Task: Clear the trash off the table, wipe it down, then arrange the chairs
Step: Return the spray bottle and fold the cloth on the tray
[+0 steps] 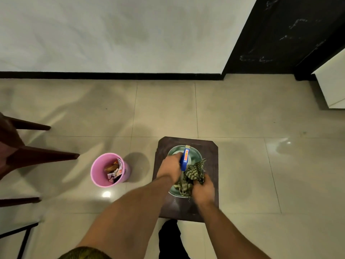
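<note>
A small dark wooden stool (211, 152) stands on the tiled floor in front of me with a green plate (196, 156) on it. My left hand (169, 168) grips a spray bottle with a blue trigger head (185, 159) that stands over the plate. My right hand (203, 189) holds a green-and-black striped cloth (192, 173) bunched on the plate's near side. A pink bin (107, 170) with wrappers and a brown bottle inside stands on the floor left of the stool.
Dark wooden chair legs (43, 156) reach in from the left edge. A white wall with a black skirting runs across the back. A black marble panel (280, 34) and a white cabinet (332, 85) stand at the right. My dark trouser leg (169, 238) is below the stool.
</note>
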Demonstrator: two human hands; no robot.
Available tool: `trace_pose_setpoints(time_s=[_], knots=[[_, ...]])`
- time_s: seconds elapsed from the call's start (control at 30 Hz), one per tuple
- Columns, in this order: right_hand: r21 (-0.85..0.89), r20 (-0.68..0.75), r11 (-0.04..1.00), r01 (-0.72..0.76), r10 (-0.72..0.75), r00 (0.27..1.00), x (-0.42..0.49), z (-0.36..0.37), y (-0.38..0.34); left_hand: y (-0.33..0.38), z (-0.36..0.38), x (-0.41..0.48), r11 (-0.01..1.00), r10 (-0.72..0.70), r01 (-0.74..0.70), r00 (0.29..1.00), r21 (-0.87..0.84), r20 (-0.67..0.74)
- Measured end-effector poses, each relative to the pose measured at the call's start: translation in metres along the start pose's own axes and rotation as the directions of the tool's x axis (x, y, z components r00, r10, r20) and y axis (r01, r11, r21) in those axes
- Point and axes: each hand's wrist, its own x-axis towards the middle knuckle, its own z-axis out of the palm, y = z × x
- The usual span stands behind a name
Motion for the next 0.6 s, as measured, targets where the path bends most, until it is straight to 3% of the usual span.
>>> trace_pose_setpoints(time_s=[0.37, 0.5, 0.6], knots=[[0.035, -0.041, 0.999, -0.027, 0.028, 0.999, 0.002, -0.001, 0.023, -0.002, 0.015, 0.022, 0.99, -0.069, 0.067, 0.998, -0.121, -0.007], [0.266, -0.063, 0.953, -0.145, 0.167, 0.984, 0.002, -0.005, 0.027, -0.008, 0.009, 0.014, 0.985, -0.11, 0.109, 0.994, -0.135, -0.004], [0.537, 0.059, 0.792, -0.289, 0.306, 0.95, -0.009, -0.013, 0.02, -0.017, 0.008, -0.003, 0.976, -0.157, 0.146, 0.986, -0.16, -0.06]])
